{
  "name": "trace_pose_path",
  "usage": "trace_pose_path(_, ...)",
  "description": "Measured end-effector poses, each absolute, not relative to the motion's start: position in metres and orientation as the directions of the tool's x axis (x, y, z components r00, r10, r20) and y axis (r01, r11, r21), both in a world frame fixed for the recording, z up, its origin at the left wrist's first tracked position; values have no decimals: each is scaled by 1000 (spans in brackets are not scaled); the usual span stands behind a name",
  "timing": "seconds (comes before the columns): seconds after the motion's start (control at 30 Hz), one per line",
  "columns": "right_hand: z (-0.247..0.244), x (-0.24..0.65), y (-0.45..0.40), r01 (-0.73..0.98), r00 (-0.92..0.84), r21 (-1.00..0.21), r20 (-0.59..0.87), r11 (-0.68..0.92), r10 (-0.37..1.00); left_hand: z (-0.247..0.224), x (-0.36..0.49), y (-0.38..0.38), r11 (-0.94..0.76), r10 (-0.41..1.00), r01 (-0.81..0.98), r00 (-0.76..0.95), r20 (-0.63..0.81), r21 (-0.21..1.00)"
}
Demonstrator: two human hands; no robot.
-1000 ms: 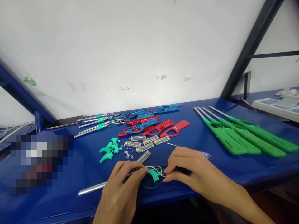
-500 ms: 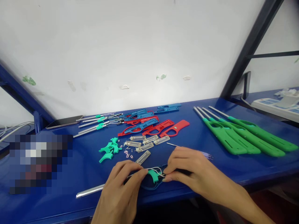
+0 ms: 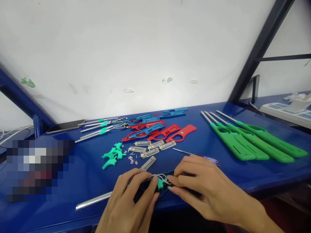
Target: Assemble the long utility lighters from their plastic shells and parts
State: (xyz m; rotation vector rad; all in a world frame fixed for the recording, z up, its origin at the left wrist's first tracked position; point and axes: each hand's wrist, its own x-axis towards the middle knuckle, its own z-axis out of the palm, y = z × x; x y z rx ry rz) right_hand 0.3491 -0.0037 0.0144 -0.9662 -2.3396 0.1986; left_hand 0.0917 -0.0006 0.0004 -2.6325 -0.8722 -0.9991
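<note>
Near the table's front edge lies a partly built gas lighter: a dark blue half shell (image 3: 164, 193), a green trigger (image 3: 160, 184), white wires (image 3: 163, 176) looped above it, and a long metal tube (image 3: 93, 200) pointing left. My left hand (image 3: 131, 197) is closed over the tube end of the shell, its fingertips at the trigger. With thumb and index finger my right hand (image 3: 206, 187) pinches at the wire ends beside a small dark part, mostly hidden by the fingers. Just beyond the hands lies a clear fuel tank (image 3: 148, 163).
Several green triggers (image 3: 113, 155), clear tanks (image 3: 150, 152) and tiny metal bits (image 3: 131, 159) lie beyond my hands. Red shells (image 3: 182, 133), blue shells (image 3: 148, 131) and wired tubes (image 3: 91, 133) are farther back. A screwdriver (image 3: 209, 159) and green lighters (image 3: 252, 139) lie right.
My left fingers have moved right, over more of the trigger. My right thumb and finger have shifted slightly at the wires. The tube's tip has swung a little toward me.
</note>
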Motion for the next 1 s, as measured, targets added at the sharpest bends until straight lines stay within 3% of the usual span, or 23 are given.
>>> trace_pose_path(0.5, 10, 345, -11, 639, -625, -56, 544, 767, 560, -1, 90, -2, -804, 460, 595, 628, 628, -6)
trace_pose_path(0.7, 12, 342, -13, 635, -511, -225, 595, 739, 620, -2, 87, -1, -809, 451, 587, 617, 645, 4)
trace_pose_path(0.93, 11, 343, -15, 602, -401, -277, 706, 749, 583, -5, 87, -3, -808, 484, 587, 614, 623, 50)
trace_pose_path(1.0, 14, 345, -20, 562, -309, -396, 714, 727, 628, -3, 87, -3, -804, 495, 590, 586, 642, 82)
